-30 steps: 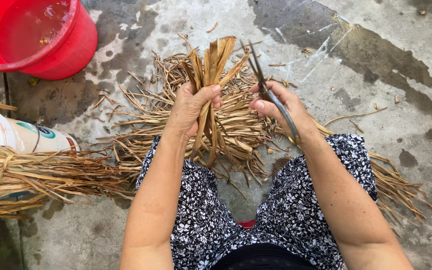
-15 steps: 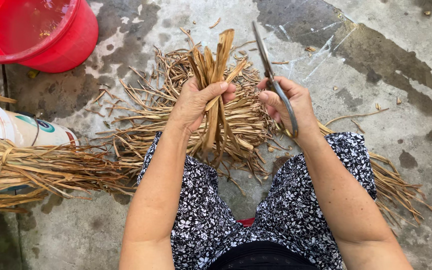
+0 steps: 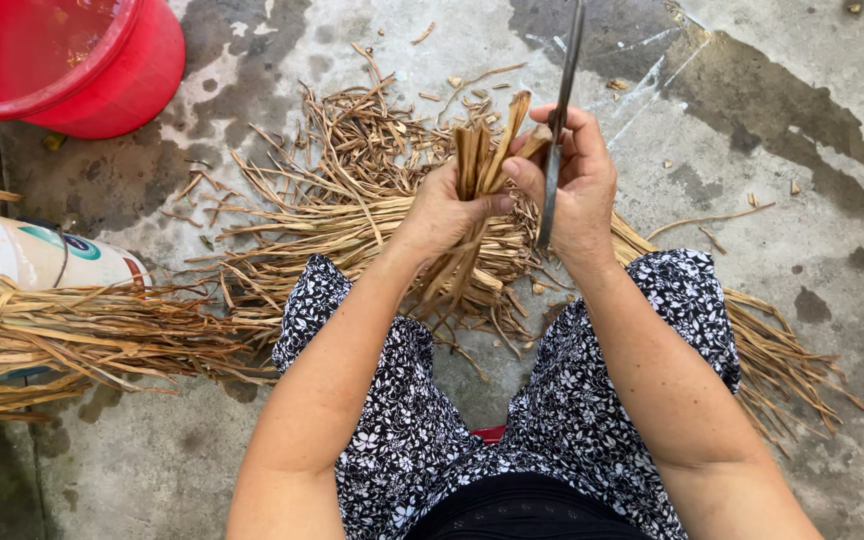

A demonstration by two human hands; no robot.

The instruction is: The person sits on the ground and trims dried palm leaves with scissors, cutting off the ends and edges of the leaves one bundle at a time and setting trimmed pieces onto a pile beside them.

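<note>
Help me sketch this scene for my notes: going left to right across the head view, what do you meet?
White bucket and tied bundle of dried strips at the left edge → red basin → left hand holding a small bunch of strips → right hand holding a knife → loose strips on the concrete floor.

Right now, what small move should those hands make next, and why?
Probably draw the knife across the dry strips' tips: the left hand grips the bunch upright, and the right hand holds the blade right beside those ends.
</note>
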